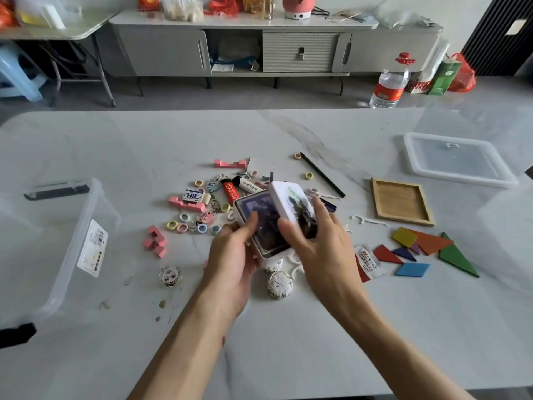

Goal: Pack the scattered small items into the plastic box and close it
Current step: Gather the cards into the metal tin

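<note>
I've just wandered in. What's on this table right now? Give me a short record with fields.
Left hand: holds the small case from below
Right hand: grips the white cover, tilted over the case
Plastic box: at the left edge, open
Box lid: lies apart, far right
Not yet packed: lighters, pink blocks, pencil, wooden tray, coloured tangram pieces
Table: pale, marble-look top

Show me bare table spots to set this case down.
Bare: the far strip of table beyond the pencil, stretching left of the lid; the gap between the plastic box and the pink blocks; the near edge. Crowded: the middle pile around the lighter, and the right by the wooden tray and tangram pieces.
</note>
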`<action>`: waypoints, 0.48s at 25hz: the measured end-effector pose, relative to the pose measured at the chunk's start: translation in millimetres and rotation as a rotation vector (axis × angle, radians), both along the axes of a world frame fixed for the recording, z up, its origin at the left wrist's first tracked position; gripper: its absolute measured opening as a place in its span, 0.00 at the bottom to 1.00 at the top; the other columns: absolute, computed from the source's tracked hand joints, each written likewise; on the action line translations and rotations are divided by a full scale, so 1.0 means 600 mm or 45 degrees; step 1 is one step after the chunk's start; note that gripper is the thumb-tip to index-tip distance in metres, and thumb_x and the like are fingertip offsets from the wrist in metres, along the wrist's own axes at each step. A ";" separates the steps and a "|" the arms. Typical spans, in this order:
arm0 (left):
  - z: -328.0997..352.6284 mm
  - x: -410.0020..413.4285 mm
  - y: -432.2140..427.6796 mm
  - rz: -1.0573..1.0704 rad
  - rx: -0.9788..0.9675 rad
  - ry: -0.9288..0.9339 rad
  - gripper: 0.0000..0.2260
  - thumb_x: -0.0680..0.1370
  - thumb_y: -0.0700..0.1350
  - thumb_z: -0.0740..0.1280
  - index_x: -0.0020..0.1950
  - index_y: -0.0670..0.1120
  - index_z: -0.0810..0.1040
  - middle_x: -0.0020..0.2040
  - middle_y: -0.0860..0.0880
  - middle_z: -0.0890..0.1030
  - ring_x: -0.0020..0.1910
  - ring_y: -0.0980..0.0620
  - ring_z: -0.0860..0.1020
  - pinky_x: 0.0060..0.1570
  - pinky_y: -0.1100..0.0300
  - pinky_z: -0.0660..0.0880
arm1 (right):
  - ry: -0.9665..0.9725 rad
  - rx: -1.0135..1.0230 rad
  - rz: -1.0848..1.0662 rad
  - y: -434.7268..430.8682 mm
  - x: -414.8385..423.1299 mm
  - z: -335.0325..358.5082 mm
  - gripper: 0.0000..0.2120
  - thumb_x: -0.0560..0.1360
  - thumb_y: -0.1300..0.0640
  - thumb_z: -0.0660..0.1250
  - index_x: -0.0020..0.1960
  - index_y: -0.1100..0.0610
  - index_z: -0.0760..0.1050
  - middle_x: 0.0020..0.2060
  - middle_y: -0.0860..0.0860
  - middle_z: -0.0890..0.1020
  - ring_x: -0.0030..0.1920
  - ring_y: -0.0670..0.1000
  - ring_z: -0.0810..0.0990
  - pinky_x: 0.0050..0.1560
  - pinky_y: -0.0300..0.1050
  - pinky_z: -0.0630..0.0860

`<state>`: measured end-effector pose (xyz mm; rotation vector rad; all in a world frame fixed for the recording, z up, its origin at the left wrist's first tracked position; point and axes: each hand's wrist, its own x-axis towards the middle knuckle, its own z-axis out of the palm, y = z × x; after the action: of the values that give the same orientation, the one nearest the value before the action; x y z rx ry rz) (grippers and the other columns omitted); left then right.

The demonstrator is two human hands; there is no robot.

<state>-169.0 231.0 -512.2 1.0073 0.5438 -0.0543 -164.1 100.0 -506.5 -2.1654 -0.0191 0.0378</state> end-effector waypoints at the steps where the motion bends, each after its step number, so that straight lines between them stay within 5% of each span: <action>1: 0.001 -0.001 -0.005 -0.014 -0.062 -0.012 0.15 0.79 0.49 0.65 0.60 0.41 0.81 0.51 0.42 0.85 0.47 0.46 0.85 0.44 0.51 0.82 | -0.007 -0.079 -0.004 0.007 -0.002 -0.002 0.36 0.71 0.35 0.63 0.76 0.47 0.59 0.65 0.47 0.72 0.64 0.49 0.71 0.61 0.40 0.65; 3: 0.003 -0.003 -0.011 -0.037 -0.197 -0.016 0.18 0.80 0.54 0.63 0.58 0.43 0.82 0.47 0.44 0.86 0.39 0.49 0.85 0.31 0.59 0.79 | -0.017 -0.163 0.002 0.014 -0.004 -0.002 0.37 0.70 0.34 0.62 0.75 0.46 0.61 0.65 0.46 0.71 0.64 0.50 0.70 0.57 0.40 0.64; 5: 0.002 -0.003 -0.014 -0.062 -0.248 -0.007 0.22 0.80 0.58 0.60 0.58 0.43 0.82 0.44 0.45 0.86 0.35 0.51 0.84 0.28 0.63 0.76 | -0.035 -0.216 -0.003 0.016 -0.005 -0.003 0.38 0.68 0.32 0.62 0.74 0.46 0.61 0.66 0.45 0.70 0.64 0.50 0.71 0.57 0.40 0.64; 12: 0.005 -0.008 -0.013 -0.193 -0.172 -0.063 0.17 0.80 0.53 0.62 0.60 0.44 0.82 0.54 0.44 0.85 0.49 0.50 0.83 0.43 0.59 0.78 | -0.267 -0.447 -0.084 0.026 -0.005 -0.014 0.34 0.69 0.29 0.61 0.68 0.48 0.67 0.57 0.46 0.76 0.53 0.52 0.79 0.50 0.46 0.73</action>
<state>-173.8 223.1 -509.0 0.9140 0.4124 -0.1977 -167.4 115.3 -515.1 -2.5100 -0.0661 -0.2404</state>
